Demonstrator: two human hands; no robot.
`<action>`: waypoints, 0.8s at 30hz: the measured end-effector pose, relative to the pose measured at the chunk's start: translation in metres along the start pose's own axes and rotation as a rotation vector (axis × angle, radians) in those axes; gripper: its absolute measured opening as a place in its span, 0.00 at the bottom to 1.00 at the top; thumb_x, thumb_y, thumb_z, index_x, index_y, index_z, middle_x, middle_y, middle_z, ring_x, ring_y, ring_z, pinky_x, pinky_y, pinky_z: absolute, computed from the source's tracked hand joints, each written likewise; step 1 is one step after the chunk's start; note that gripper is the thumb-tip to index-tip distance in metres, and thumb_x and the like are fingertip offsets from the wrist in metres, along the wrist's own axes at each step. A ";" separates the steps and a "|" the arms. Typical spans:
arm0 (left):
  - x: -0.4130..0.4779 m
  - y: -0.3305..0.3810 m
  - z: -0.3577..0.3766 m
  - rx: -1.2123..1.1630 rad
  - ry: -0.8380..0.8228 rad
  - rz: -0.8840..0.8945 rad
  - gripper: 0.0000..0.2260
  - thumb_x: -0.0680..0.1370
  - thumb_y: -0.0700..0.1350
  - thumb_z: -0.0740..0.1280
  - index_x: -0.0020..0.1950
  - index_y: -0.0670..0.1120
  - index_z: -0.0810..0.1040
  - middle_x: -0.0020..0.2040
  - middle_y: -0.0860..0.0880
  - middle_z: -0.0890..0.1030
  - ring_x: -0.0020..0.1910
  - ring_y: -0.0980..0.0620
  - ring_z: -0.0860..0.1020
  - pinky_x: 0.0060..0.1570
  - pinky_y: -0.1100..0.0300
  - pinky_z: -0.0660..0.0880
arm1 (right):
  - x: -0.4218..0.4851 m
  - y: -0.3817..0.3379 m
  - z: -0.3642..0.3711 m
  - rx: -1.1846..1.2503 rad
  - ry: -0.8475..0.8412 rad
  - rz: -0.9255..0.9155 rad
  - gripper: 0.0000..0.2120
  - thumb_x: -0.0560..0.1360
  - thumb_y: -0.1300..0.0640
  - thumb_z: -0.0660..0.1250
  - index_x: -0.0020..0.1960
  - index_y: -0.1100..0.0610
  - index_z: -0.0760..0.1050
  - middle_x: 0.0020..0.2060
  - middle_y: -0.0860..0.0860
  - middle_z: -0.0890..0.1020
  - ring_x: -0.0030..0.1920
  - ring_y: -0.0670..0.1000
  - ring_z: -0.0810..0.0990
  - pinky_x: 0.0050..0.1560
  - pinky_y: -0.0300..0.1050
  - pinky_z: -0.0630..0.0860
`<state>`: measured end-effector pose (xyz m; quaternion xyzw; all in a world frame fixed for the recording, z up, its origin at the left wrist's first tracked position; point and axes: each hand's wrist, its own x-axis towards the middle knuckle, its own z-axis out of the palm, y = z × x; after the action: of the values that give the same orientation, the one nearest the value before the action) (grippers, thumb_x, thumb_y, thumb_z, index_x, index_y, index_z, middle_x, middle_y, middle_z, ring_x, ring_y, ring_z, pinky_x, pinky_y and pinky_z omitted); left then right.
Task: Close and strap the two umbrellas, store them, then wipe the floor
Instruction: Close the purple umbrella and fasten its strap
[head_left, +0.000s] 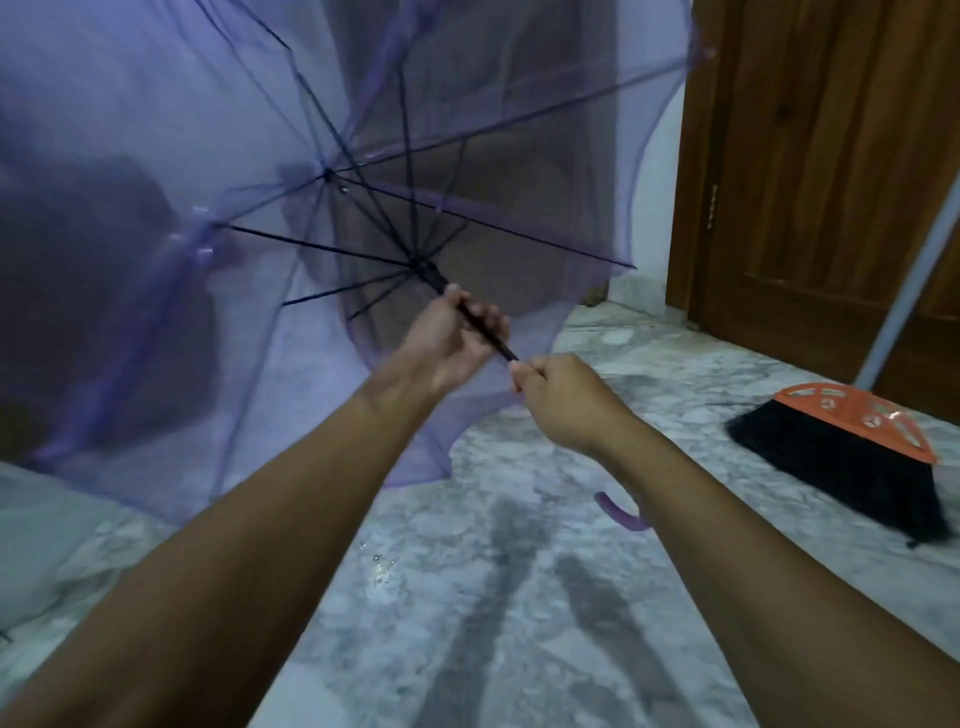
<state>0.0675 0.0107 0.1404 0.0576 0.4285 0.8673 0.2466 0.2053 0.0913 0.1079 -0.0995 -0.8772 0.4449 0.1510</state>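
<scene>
A see-through purple umbrella is open and fills the upper left of the head view, its canopy tilted away from me. My left hand is closed around the black shaft just below the runner. My right hand grips the shaft lower down, close behind the left. The curved purple handle sticks out below my right wrist. A dark shape shows blurred through the canopy at left; I cannot tell what it is. Water drops glisten on the marble floor.
A broom with an orange head, black bristles and a grey pole lies on the floor at right. Behind it stands a brown wooden door. A white wall strip borders the door frame.
</scene>
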 end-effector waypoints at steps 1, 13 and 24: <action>-0.004 -0.011 0.006 0.000 -0.028 -0.047 0.19 0.85 0.47 0.52 0.34 0.46 0.63 0.20 0.50 0.63 0.23 0.52 0.62 0.30 0.62 0.63 | 0.006 -0.003 0.002 0.018 0.022 0.015 0.16 0.84 0.53 0.57 0.43 0.60 0.74 0.28 0.52 0.68 0.29 0.50 0.65 0.29 0.45 0.58; 0.006 0.015 0.003 0.029 0.047 0.073 0.20 0.86 0.45 0.49 0.34 0.47 0.59 0.16 0.52 0.58 0.14 0.56 0.56 0.23 0.64 0.54 | -0.020 0.026 0.000 0.450 -0.116 0.117 0.22 0.81 0.42 0.60 0.47 0.61 0.78 0.22 0.46 0.68 0.22 0.49 0.61 0.25 0.40 0.60; -0.026 -0.043 0.025 0.310 -0.035 -0.177 0.16 0.83 0.55 0.57 0.39 0.49 0.71 0.37 0.49 0.75 0.30 0.52 0.72 0.33 0.59 0.70 | -0.001 0.012 -0.001 0.198 0.272 0.004 0.21 0.83 0.46 0.57 0.39 0.53 0.80 0.29 0.45 0.80 0.29 0.48 0.72 0.34 0.43 0.68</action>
<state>0.1144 0.0387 0.1259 0.0721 0.5559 0.7647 0.3177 0.2064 0.0985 0.0985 -0.1453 -0.8002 0.5121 0.2765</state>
